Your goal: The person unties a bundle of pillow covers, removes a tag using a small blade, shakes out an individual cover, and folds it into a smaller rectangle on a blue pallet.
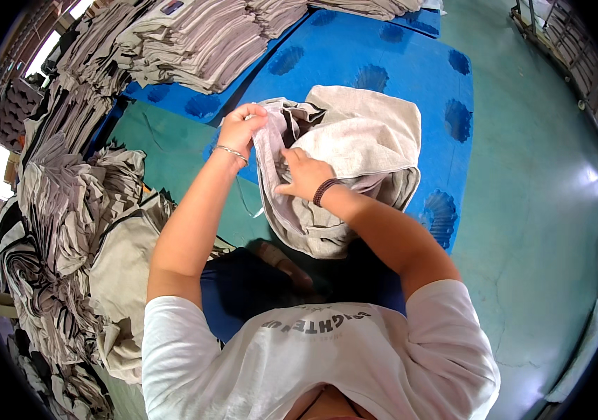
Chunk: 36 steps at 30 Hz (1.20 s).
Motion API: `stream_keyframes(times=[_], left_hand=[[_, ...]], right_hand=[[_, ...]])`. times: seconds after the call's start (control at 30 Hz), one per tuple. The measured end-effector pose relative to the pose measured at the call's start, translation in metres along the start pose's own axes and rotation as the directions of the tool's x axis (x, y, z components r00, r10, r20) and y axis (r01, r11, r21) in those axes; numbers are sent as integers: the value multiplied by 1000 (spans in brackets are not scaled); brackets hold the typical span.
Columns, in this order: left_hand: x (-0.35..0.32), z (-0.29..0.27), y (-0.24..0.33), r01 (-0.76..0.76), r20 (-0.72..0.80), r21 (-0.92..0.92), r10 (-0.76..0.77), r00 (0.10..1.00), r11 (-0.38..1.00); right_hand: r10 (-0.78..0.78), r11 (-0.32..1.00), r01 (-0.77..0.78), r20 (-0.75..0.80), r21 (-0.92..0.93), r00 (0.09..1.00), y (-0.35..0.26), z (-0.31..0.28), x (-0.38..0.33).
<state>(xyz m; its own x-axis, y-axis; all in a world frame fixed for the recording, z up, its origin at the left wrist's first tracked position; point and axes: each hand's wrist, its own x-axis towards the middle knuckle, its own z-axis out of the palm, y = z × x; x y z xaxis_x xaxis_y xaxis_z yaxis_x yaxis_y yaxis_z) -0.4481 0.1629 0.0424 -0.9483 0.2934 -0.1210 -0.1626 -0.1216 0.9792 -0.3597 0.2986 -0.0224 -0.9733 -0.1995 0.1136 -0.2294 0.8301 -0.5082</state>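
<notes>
A beige fabric cover (pixel 376 133) with dark edging inside lies bunched on a blue plastic pallet, its near part hanging over the edge toward my lap. My left hand (pixel 241 126) pinches the upper left rim of the cover between thumb and fingers. Inside the opening, my right hand (pixel 306 173) rests with fingers spread on the cloth, a little right of and below the left hand. The inner fabric under the right palm is partly hidden.
The blue pallet (pixel 411 77) has round dimpled recesses. Folded beige cloth is stacked (pixel 194 42) at the far left. A heap of similar pieces (pixel 68 231) stands along my left. Green floor (pixel 523 189) stretches to the right, with a metal rack (pixel 558 42) beyond.
</notes>
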Motion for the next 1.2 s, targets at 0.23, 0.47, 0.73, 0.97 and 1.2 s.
stream_keyframes(times=[0.23,0.47,0.73,0.97,1.2], left_hand=[[2,-11,-2,-47,16,92,46,999,995],[-7,31,-21,-310,417,347,151,896,885],[-6,43,-22,-381,312,488,251,916,785],[-15,48,-25,-112,290,-72,128,949,991],[3,54,-39,-143,121,248,116,986,958]], right_hand=[[179,977,-148,-221,152,959,37,15,8],[335,720,89,-456,688,825,17,-13,13],[449,358,274,-422,893,788,10,-38,8],[306,295,263,-352,918,885,6,-31,11],[214,-24,19,-13,1000,977,24,-47,1]])
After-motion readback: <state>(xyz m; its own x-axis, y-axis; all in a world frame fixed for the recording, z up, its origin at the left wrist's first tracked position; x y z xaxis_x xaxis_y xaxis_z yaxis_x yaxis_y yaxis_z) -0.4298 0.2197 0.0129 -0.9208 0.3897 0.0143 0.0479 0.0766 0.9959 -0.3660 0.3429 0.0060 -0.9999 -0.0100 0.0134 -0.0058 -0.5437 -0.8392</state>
